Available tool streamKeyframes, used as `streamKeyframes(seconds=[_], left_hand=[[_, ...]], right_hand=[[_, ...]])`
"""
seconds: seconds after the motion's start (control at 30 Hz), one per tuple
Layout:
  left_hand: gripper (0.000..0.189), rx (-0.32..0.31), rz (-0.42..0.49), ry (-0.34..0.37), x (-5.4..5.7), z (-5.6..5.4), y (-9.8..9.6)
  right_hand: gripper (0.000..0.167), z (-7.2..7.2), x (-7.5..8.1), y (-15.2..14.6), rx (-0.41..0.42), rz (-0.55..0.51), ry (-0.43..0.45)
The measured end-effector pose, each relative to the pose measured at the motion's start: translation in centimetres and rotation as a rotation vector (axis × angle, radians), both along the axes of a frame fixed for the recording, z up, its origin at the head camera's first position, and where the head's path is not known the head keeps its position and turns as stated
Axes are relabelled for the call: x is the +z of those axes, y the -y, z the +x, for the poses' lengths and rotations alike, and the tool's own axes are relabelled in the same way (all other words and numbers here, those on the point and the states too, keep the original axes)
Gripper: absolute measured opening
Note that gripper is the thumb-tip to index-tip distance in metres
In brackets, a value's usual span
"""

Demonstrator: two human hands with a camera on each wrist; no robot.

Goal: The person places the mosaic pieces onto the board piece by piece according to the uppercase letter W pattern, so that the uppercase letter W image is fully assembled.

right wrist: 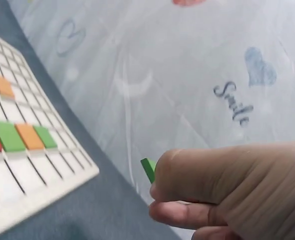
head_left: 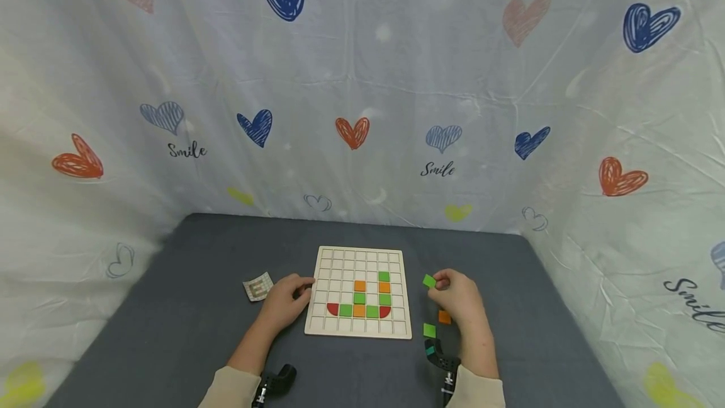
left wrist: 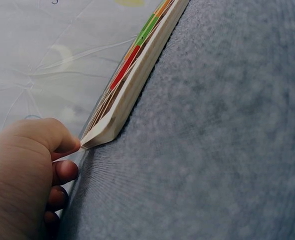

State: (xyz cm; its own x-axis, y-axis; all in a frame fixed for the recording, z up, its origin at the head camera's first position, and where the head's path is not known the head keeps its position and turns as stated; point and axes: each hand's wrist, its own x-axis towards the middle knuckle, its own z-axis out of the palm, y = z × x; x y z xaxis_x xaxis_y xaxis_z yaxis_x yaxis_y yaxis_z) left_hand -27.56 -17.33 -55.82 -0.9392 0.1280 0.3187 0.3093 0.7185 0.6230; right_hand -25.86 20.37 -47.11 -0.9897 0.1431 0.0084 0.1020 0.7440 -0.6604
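Note:
A pale wooden grid board (head_left: 340, 261) lies on the dark cloth, carrying orange and green square tiles and two red rounded pieces. My left hand (head_left: 287, 300) is at the board's left edge; one fingertip touches the rim, while the other fingers hang loosely curled below it in the left wrist view. To the right of the board, my right hand (head_left: 460, 298) pinches a green square tile (head_left: 428, 281) between thumb and fingertips. The right wrist view shows that tile (right wrist: 148, 170) tilted above the cloth, apart from the board. Its far part is hidden by the fingers.
Near my right wrist, an orange tile (head_left: 444, 317) and a green tile (head_left: 430, 330) lie on the cloth. A small patterned card (head_left: 258, 287) rests left of my left hand. Behind the table hangs a curtain (head_left: 351, 175) printed with hearts.

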Motion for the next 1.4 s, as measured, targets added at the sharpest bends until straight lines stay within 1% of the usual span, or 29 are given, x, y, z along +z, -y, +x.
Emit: streamKeyframes(seconds=[0.13,0.27,0.37,0.53,0.67,0.73,0.8,0.9,1.03,1.1,1.27,1.4], left_hand=[[0.024,0.001,0.001,0.009,-0.1,-0.2,0.0],[0.024,0.000,-0.006,0.008,-0.3,-0.4,-0.1],[0.023,0.005,-0.010,-0.002,-0.4,-0.3,-0.1],[0.023,0.003,-0.003,-0.002,-0.4,-0.3,0.0],[0.022,0.002,0.001,-0.012,-0.3,-0.3,0.0],[0.022,0.002,-0.004,-0.016,-0.3,-0.4,-0.1],[0.022,0.001,-0.011,-0.015,-0.3,-0.3,-0.1],[0.022,0.005,-0.016,-0.012,-0.3,-0.3,0.1],[0.021,0.007,-0.014,-0.016,-0.3,-0.1,0.2],[0.022,0.005,-0.012,-0.015,-0.3,-0.1,0.2],[0.022,0.001,-0.006,-0.012,-0.4,-0.1,0.3],[0.022,-0.010,-0.006,-0.011,-0.4,-0.2,0.2]], right_hand=[[0.032,0.1,0.9,1.8,0.050,-0.072,-0.068],[0.030,-0.1,1.5,3.5,0.119,-0.117,-0.102],[0.030,-0.4,1.8,4.7,0.170,-0.137,-0.108],[0.030,-0.7,2.4,6.5,0.229,-0.166,-0.119],[0.031,-0.9,2.5,8.2,0.296,-0.192,-0.111],[0.031,-0.9,2.5,9.2,0.332,-0.188,-0.099],[0.029,-0.9,2.2,10.3,0.367,-0.166,-0.090],[0.027,-0.8,1.6,12.0,0.410,-0.113,-0.108],[0.027,-0.9,0.3,13.9,0.436,-0.044,-0.143],[0.028,-0.9,-0.4,14.7,0.443,-0.023,-0.133],[0.032,-1.0,-2.2,16.1,0.447,-0.015,-0.060],[0.024,-1.0,-3.3,16.7,0.440,0.026,-0.040]])
